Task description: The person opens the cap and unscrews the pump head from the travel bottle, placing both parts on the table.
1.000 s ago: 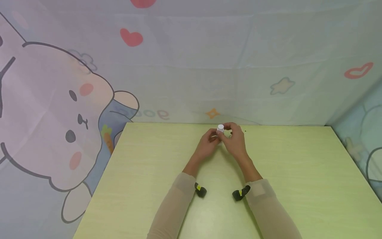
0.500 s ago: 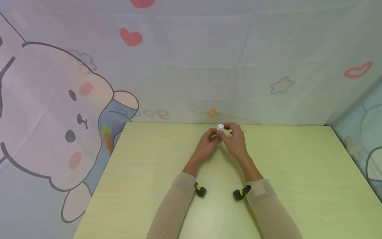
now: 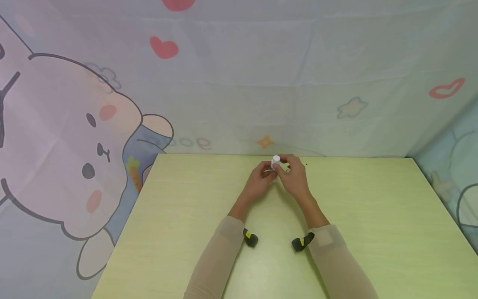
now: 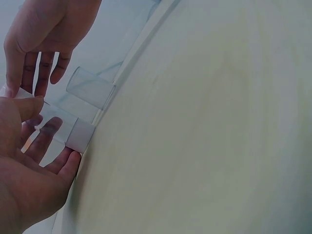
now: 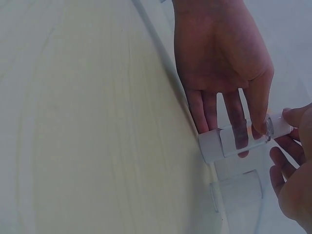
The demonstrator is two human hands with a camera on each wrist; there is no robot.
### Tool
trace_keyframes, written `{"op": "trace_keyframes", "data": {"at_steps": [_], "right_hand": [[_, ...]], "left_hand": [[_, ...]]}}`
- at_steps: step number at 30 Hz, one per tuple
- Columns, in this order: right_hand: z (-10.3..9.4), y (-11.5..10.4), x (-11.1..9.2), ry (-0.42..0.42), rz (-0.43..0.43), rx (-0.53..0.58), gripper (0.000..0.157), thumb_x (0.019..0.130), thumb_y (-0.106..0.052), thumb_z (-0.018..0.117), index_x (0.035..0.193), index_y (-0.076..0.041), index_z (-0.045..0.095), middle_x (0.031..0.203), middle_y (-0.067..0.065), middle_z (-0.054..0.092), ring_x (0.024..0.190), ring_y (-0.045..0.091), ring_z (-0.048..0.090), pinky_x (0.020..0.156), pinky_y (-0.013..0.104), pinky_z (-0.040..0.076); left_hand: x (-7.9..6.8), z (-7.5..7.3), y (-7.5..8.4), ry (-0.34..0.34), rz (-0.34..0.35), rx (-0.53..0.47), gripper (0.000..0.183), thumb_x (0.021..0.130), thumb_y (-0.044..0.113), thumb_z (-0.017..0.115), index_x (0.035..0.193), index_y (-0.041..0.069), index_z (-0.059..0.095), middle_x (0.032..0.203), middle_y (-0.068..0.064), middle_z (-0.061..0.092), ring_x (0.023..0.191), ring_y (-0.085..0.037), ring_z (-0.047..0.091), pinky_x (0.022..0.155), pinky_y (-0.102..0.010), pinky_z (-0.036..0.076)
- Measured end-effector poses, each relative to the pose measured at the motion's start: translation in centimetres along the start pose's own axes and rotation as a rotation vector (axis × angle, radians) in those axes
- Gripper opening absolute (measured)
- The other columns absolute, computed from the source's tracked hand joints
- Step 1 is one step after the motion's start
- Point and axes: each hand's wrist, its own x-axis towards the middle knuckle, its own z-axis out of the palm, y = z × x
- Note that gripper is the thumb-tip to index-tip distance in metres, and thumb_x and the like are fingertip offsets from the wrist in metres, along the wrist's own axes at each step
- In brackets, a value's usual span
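Observation:
A small bottle with a clear body (image 4: 59, 125) and a white base (image 5: 210, 146) stands upright at the table's far edge. My left hand (image 3: 258, 179) holds it, fingers curled round the clear body, thumb near the neck. At its white top (image 3: 276, 160), my right hand (image 3: 295, 177) pinches with thumb and fingers; the remaining fingers hang loosely beside it. Close to the bottle, on the right hand's side, a clear open cylinder (image 4: 90, 89) like a cap stands on the table. In the head view, the hands hide most of the bottle, and the cylinder is mostly covered.
The pale wooden table (image 3: 179, 216) extends to both sides and towards me. Right behind the hands hangs a printed cloth (image 3: 239, 83) along the far edge. Dark wrist cameras (image 3: 251, 238) sit inside each cuff. A tiny dark speck (image 3: 307, 164) lies right of the hands.

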Motion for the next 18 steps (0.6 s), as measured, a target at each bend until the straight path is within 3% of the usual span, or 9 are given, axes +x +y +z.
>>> {"op": "trace_keyframes", "data": {"at_steps": [8, 18], "right_hand": [[-0.06, -0.03, -0.03, -0.009, -0.003, -0.006, 0.031, 0.103, -0.016, 0.072, 0.129, -0.001, 0.069, 0.122, 0.015, 0.070, 0.117, 0.034, 0.058, 0.096, 0.054, 0.052], [-0.01, 0.05, -0.08, -0.010, 0.006, 0.011, 0.034, 0.104, -0.020, 0.073, 0.132, -0.002, 0.068, 0.125, 0.015, 0.069, 0.119, 0.035, 0.057, 0.097, 0.054, 0.051]], "left_hand": [[-0.03, 0.00, 0.04, -0.001, 0.008, -0.003, 0.034, 0.109, 0.008, 0.059, 0.143, 0.002, 0.055, 0.145, -0.017, 0.060, 0.130, -0.033, 0.064, 0.104, -0.036, 0.058], [-0.12, 0.00, 0.10, -0.003, -0.013, 0.010, 0.034, 0.110, 0.012, 0.060, 0.143, 0.006, 0.056, 0.145, -0.012, 0.061, 0.129, -0.027, 0.065, 0.104, -0.034, 0.058]]}}
